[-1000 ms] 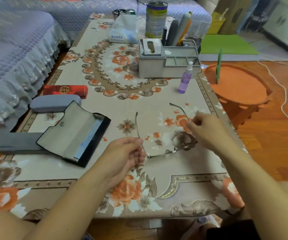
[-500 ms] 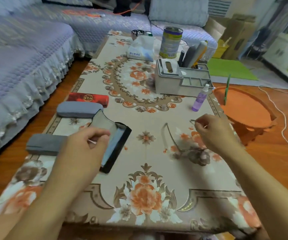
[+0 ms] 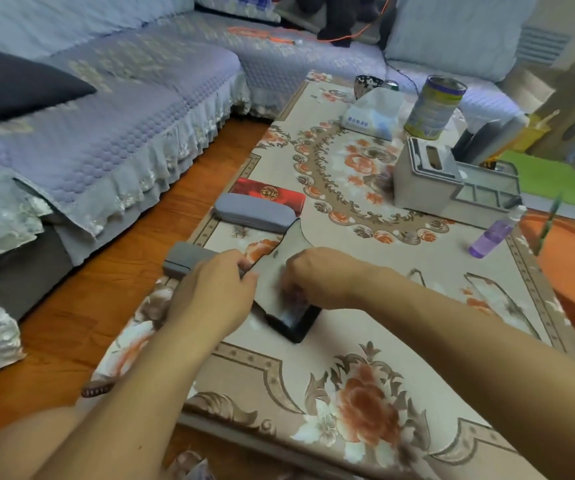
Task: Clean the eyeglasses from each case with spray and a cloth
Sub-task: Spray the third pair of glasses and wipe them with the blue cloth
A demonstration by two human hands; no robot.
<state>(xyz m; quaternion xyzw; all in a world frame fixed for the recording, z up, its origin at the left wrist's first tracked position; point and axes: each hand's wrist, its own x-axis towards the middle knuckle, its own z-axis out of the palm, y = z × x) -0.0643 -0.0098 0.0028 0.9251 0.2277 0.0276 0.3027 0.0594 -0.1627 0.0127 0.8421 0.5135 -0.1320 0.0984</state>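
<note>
At the open black flip-top case point(image 3: 291, 308), left hand point(image 3: 215, 292) pinches the flap; right hand point(image 3: 317, 277) digs inside, fingers hidden. Glasses point(image 3: 486, 289) out, spray & wiping still left.

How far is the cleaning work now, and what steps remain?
Done: one black case is open, and a pair of eyeglasses lies on the table. In hand: the left hand holds the case flap while the right hand reaches inside; what it takes is blurred. Left: the spray bottle stands untouched, no wiping shows, and the grey case and red case are closed.
</note>
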